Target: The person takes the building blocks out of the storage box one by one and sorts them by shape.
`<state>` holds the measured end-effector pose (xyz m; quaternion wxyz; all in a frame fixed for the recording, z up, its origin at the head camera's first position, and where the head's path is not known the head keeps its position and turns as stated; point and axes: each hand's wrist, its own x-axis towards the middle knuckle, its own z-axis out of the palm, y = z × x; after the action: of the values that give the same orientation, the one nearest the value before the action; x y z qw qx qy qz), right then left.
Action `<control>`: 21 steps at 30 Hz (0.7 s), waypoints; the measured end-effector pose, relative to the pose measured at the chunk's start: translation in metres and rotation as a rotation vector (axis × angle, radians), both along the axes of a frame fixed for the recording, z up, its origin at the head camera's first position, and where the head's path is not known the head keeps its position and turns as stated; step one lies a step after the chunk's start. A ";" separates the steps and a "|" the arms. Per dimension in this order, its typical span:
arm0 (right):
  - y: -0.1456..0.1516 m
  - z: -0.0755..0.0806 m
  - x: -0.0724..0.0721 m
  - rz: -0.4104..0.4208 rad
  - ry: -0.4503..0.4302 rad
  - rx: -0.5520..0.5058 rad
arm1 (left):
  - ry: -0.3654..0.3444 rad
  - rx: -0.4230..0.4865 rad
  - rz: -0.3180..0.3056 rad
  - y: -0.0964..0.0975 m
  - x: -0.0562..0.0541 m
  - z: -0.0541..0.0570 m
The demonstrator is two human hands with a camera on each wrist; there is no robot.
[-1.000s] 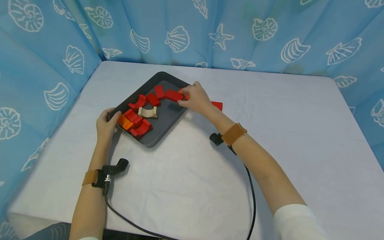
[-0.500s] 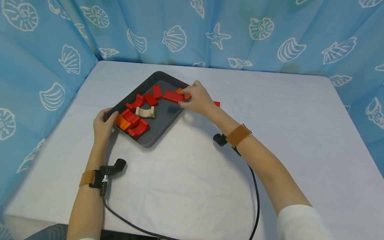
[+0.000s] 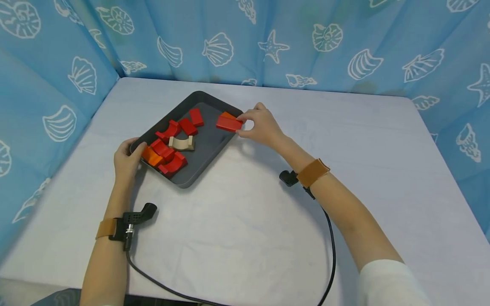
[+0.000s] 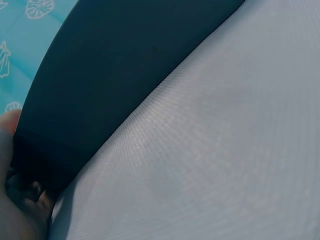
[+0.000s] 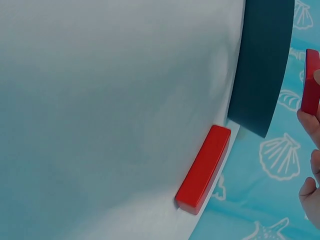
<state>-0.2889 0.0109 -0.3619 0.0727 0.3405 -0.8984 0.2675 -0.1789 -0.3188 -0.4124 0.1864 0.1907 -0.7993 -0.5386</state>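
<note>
My left hand point(image 3: 127, 163) grips the near-left corner of a dark grey tray point(image 3: 206, 146), its thumb over the rim. In the left wrist view that hand point(image 4: 20, 200) shows against the tray's dark outer wall point(image 4: 100, 90). At the tray's right end, my right hand point(image 3: 264, 125) pinches a red block point(image 3: 228, 123) between thumb and fingers. The held block point(image 5: 312, 82) is also at the right edge of the right wrist view. Just behind it lies an orange block point(image 3: 228, 115), partly hidden.
At the tray's left are several red blocks point(image 3: 162, 149), some curved, an orange block point(image 3: 152, 156) and a pale wooden arch block point(image 3: 181, 143). A red block point(image 5: 204, 170) lies outside the tray on the white-covered table point(image 3: 229, 238). A blue shell-patterned curtain point(image 3: 245, 42) surrounds the table.
My right hand has drawn the red block rightward, away from the neighbouring red blocks. The left hand keeps its grip on the tray. The head view has shifted slightly.
</note>
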 end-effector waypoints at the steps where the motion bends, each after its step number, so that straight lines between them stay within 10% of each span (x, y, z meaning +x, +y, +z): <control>1: 0.001 0.000 0.000 -0.003 -0.006 0.000 | 0.000 -0.005 0.002 0.000 0.000 0.000; 21: 0.039 -0.009 0.001 -0.059 -0.142 -0.033 | -0.032 0.004 0.007 0.000 0.000 0.000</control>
<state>-0.2883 0.0502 -0.3707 0.0222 0.2930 -0.9065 0.3033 -0.1790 -0.3188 -0.4122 0.1750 0.2026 -0.8005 -0.5363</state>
